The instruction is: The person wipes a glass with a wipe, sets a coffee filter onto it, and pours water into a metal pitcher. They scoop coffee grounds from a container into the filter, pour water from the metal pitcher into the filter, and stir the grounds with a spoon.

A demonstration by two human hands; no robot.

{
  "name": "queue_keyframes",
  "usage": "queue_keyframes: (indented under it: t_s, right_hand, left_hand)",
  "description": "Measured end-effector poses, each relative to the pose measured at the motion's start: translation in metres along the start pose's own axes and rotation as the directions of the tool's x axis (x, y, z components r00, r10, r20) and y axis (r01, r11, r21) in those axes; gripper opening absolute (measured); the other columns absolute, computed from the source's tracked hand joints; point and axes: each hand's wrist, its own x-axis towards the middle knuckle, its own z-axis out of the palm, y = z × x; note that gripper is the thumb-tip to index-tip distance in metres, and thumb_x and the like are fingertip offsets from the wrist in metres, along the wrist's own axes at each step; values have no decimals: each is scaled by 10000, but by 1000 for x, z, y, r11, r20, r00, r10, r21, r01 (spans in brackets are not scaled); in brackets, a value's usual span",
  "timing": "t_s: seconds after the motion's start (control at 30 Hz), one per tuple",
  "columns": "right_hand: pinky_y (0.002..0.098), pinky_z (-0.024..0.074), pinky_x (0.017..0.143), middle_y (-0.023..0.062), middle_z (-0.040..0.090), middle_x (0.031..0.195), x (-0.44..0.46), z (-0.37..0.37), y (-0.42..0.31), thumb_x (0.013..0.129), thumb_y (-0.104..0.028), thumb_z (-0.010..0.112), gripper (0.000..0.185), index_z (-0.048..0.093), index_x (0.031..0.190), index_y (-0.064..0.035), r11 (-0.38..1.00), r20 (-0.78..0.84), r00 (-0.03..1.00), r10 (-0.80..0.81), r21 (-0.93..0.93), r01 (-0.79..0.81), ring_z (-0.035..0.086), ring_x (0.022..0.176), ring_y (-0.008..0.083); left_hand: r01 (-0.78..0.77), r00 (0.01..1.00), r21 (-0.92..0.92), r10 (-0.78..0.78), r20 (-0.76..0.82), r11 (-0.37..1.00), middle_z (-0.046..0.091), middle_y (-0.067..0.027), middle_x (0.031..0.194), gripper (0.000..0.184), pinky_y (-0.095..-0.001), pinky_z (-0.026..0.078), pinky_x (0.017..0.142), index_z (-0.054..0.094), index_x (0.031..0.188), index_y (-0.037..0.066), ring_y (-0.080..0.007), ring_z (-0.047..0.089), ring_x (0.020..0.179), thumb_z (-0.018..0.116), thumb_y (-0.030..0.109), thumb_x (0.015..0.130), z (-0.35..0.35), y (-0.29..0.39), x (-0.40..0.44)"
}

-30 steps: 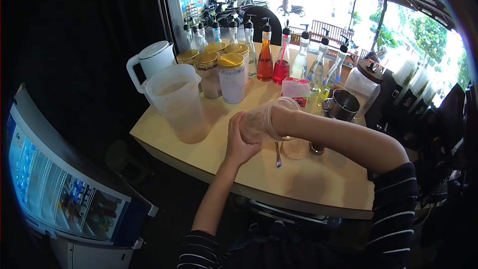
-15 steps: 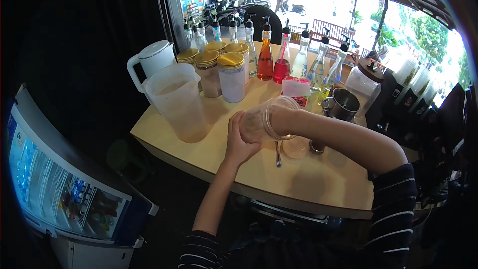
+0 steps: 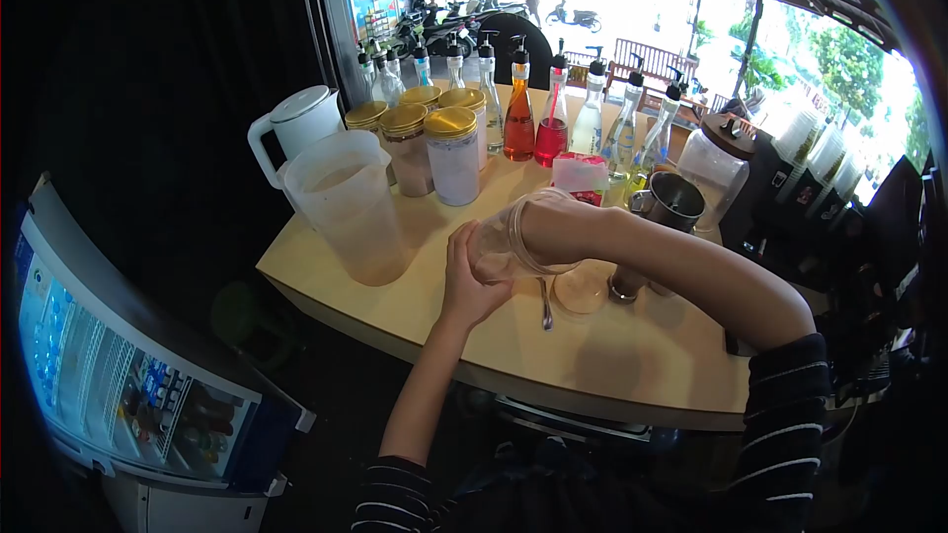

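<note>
My left hand is wrapped round the outer wall of a clear jar, which lies tilted above the table with its mouth to the right. Through that mouth reaches my right hand, sunk past the wrist. Its fingers show only dimly through the jar wall, and what they hold, if anything, is not clear. Under the jar's mouth a round clear lid lies flat on the table, with a metal spoon to its left. A small dark cup stands just right of the lid, partly behind my forearm.
On the table stand a frosted jug, a white pitcher, gold-lidded jars, pump bottles, a red-and-white packet, a steel pitcher and a wooden-lidded jar. A glass-door fridge stands lower left.
My right hand has shifted slightly inside the jar, and its forearm sits a little higher. The jar stays in my left hand. The view has moved slightly.
</note>
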Motion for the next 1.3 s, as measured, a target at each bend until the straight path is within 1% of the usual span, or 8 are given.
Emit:
queue_keyframes:
  t_s: [0.37, 0.43, 0.57, 0.67, 0.83, 1.07, 1.17, 1.3]
  right_hand:
    - [375, 483, 635, 111, 642, 732, 2, 9, 6, 679, -123, 620, 106, 677, 750, -68, 996, -50, 995, -86, -19, 85, 616, 691, 297]
    - [318, 485, 703, 29, 656, 873, 10, -1, -16, 787, -220, 637, 204, 658, 970, -132, 964, 268, 931, 246, -166, -207, 622, 770, 198]
    - [312, 488, 725, 7, 664, 902, 27, 8, -22, 795, -256, 636, 231, 663, 995, -143, 943, 339, 881, 330, -85, -321, 629, 795, 169]
    - [315, 505, 686, 32, 652, 860, 49, 42, -1, 776, -208, 642, 186, 664, 931, -108, 969, 372, 895, 247, -113, -220, 623, 761, 184]
    - [321, 513, 583, 74, 612, 769, 50, 50, 6, 729, -89, 622, 84, 629, 788, -30, 935, 286, 935, -211, -221, 279, 599, 688, 218]
    - [302, 495, 616, 55, 622, 791, 30, 52, 22, 803, -203, 589, 186, 627, 887, -41, 998, 187, 982, -25, -60, 36, 592, 685, 195]
    - [337, 449, 808, 63, 626, 890, 23, 53, 30, 828, -267, 575, 239, 659, 988, -111, 999, 71, 997, -32, -8, 32, 564, 798, 210]
    - [323, 477, 754, 91, 668, 845, 3, 10, 12, 777, -190, 618, 209, 685, 932, -68, 999, 110, 994, -18, -30, 21, 612, 750, 231]
  left_hand:
    - [-1, 1000, 0, 1, -8, 1000, 416, -165, 1268, 895, -417, 374, 1027, 337, 1334, 61, -342, 430, 1207, 752, 75, 541, 1, 7, 0]
    - [-4, 1000, -13, 4, -6, 1000, 418, -161, 1265, 898, -416, 374, 1027, 341, 1335, 69, -341, 432, 1206, 752, 75, 536, 1, 7, 0]
    - [-13, 1000, 8, 13, 27, 1000, 424, -152, 1259, 900, -416, 378, 1023, 347, 1337, 85, -341, 433, 1203, 748, 80, 531, -1, 7, 0]
    - [-18, 999, 31, 17, 30, 999, 426, -151, 1258, 901, -418, 379, 1021, 347, 1339, 88, -341, 434, 1202, 747, 83, 531, -3, 8, 0]
    - [-9, 999, 25, 9, 31, 1000, 423, -153, 1261, 902, -420, 379, 1021, 347, 1341, 90, -341, 433, 1203, 745, 85, 532, -4, 10, 0]
    - [6, 999, 22, -7, 38, 1000, 412, -159, 1271, 894, -421, 376, 1024, 338, 1345, 79, -347, 426, 1209, 740, 78, 546, -2, 9, 0]
    - [-8, 1000, 37, 7, 24, 999, 404, -162, 1273, 889, -422, 372, 1028, 333, 1345, 66, -349, 422, 1209, 740, 71, 555, -2, 9, 0]
    - [-28, 999, 66, 30, -23, 997, 391, -161, 1272, 888, -427, 363, 1036, 328, 1345, 56, -345, 413, 1212, 747, 64, 563, -2, 9, 0]
